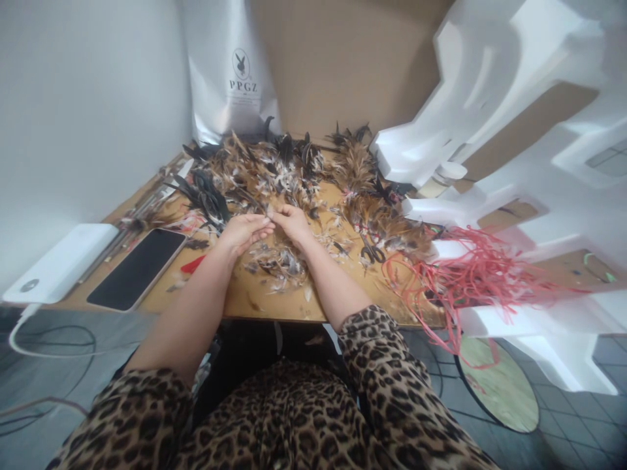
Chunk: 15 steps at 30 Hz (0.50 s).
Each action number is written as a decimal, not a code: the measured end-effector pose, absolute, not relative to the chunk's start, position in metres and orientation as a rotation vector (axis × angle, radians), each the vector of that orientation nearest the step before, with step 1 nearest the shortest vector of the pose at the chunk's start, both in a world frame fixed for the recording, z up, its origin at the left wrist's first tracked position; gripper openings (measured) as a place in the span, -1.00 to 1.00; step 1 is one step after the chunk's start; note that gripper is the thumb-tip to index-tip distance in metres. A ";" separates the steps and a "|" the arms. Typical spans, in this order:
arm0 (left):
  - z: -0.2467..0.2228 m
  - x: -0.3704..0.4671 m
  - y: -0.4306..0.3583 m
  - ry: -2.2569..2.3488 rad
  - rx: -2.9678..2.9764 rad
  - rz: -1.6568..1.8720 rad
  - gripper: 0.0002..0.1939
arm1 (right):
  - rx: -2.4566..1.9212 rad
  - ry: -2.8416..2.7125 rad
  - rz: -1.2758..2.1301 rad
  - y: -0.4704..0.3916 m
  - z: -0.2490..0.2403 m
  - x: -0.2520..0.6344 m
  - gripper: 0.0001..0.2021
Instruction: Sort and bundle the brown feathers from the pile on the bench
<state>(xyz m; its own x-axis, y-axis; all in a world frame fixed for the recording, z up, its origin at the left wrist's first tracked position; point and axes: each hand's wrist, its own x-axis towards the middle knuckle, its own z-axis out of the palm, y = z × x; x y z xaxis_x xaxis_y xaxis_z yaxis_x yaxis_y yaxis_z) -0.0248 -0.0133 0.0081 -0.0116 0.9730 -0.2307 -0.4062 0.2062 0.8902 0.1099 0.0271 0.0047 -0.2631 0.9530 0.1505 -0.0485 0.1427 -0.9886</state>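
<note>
My left hand (249, 232) and my right hand (291, 225) meet over the middle of the wooden table (245, 297). Thumbs and fingertips of both are pinched together at one spot; whatever is between them is too small to make out. Right behind the fingers spreads a pile of brown feathers (240, 166) with white fluff. A bunch of black feathers (208, 199) lies just beyond my left hand. Loose feather scraps (279, 261) are strewn below my hands. To the right, scissors (373, 253) with dark handles lie partly under brown feather bundles (386, 222).
A phone (140, 267) and a white power bank (61, 261) with a cable occupy the table's left side. Tangled red strips (480, 271) hang over the right edge beside white foam pieces (470, 78). A silvery bag (230, 72) stands at the back.
</note>
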 end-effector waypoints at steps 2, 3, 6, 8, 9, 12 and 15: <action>0.009 -0.024 -0.014 1.046 0.721 1.265 -0.87 | -0.927 -1.436 1.321 0.027 0.005 0.110 -0.74; 0.008 -0.024 -0.014 1.041 0.719 1.273 -0.87 | -0.914 -1.419 1.341 0.027 0.004 0.109 -0.75; 0.007 -0.026 -0.012 0.999 0.674 1.302 -0.90 | -0.848 -1.396 1.389 0.026 0.004 0.107 -0.75; 0.006 -0.028 -0.011 0.968 0.611 1.334 -0.92 | -0.814 -1.448 1.353 0.025 0.003 0.106 -0.73; 0.006 -0.029 -0.010 0.956 0.582 1.347 -0.91 | -0.812 -1.497 1.311 0.024 0.003 0.105 -0.73; 0.008 -0.031 -0.011 0.932 0.527 1.356 -0.88 | -0.842 -1.695 1.099 0.020 0.003 0.105 -0.75; 0.010 -0.031 -0.012 0.933 0.514 1.335 -0.85 | -0.867 -1.888 0.817 0.016 0.004 0.106 -0.77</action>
<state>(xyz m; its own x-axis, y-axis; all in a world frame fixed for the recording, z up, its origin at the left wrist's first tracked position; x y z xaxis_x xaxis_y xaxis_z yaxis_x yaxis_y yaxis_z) -0.0309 -0.0116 0.0102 -0.0335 0.9612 -0.2737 -0.5873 0.2027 0.7836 0.1064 0.0165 0.0043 -0.3708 0.8191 0.4377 0.2417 0.5402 -0.8061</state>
